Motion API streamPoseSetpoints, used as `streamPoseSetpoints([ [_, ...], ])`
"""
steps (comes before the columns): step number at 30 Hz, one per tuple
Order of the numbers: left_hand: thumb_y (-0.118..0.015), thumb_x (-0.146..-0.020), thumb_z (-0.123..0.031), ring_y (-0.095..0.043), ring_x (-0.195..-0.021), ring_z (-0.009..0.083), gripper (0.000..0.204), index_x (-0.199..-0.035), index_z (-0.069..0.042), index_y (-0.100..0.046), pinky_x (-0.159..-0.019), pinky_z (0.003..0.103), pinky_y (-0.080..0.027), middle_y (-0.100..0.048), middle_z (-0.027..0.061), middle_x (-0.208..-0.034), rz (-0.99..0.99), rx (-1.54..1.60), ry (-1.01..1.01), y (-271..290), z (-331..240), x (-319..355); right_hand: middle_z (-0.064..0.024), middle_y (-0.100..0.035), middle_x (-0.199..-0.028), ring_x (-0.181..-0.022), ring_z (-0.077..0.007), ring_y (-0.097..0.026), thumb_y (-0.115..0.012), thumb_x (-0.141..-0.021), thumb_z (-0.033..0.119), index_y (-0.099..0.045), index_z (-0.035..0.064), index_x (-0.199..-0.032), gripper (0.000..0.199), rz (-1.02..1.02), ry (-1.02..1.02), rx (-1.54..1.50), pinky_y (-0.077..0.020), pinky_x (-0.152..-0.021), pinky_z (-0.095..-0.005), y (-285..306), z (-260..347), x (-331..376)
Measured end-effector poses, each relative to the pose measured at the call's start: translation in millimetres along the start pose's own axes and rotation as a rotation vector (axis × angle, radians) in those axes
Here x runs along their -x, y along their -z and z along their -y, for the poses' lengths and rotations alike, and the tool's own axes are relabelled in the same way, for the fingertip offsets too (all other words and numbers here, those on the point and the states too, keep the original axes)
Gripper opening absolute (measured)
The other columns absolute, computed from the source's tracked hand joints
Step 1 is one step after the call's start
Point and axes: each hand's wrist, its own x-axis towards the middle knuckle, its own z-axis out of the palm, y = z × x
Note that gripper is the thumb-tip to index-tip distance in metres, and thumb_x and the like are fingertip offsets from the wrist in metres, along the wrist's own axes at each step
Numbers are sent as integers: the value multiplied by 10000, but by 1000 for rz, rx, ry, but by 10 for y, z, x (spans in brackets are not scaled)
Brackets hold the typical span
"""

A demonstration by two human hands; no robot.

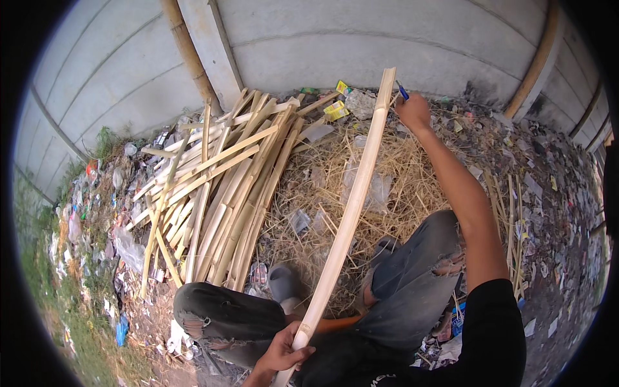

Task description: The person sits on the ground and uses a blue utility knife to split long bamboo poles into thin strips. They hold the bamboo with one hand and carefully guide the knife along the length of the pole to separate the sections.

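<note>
A long split bamboo strip point(358, 193) slants from my lap away toward the wall, its pale inner side up. Near its lower end my left hand point(288, 348) is closed around it, with the thumb across the strip. Beside its far end, on the right, my outstretched right hand point(414, 112) is closed on a small blue-handled tool point(403, 91). A thin dark tip sticks out of the tool toward the strip; its exact kind is too small to tell. No contact between tool and strip can be made out.
A pile of split bamboo strips point(235, 193) lies on the left. Bamboo shavings point(309, 193) cover the ground between my feet, with plastic litter around. A grey panel wall point(387, 55) with a bamboo pole point(191, 55) stands ahead. My bent knees flank the strip.
</note>
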Motion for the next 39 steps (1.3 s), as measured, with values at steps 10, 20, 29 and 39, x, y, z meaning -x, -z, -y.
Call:
streamPoseSetpoints([
  [10, -625, -982, -19, -550, -479, 90, 628, -1550, -23, -359, -427, 252, -476, -569, 2, -702, -163, -118, -181, -222, -587, -703, -152, -654, -637, -621, -319, -657, -733, -850, 369, -648, 1, -707, 404, 333, 306, -383, -504, -648, -456, 266, 728, 779],
  [20, -646, -992, -125, -434, -359, 112, 320, -1224, -51, -437, -333, 255, -349, -470, 2, -591, -216, 138, -114, -55, -780, -1125, -216, -651, -661, -685, -420, -676, -675, -861, 320, -645, -18, -677, 386, 688, 563, -71, -531, -708, -513, 241, 1138, 1493],
  [29, -510, -1007, -130, -382, -416, 87, 207, -1198, -53, -533, -373, 254, -305, -401, -36, -616, -230, 199, -164, -81, -663, -1294, -225, -664, -689, -683, -423, -673, -666, -848, 294, -658, -32, -718, 351, 676, 669, -297, -529, -704, -522, 260, 1373, 1784],
  [39, -516, -979, -163, -311, -412, 86, 81, -998, -87, -534, -377, 264, -256, -348, -61, -625, -389, 229, -224, -191, -1098, -1569, -298, -680, -715, -733, -470, -718, -661, -828, 214, -688, -55, -731, 287, 752, 848, -38, -591, -700, -536, 439, 1485, 2295],
])
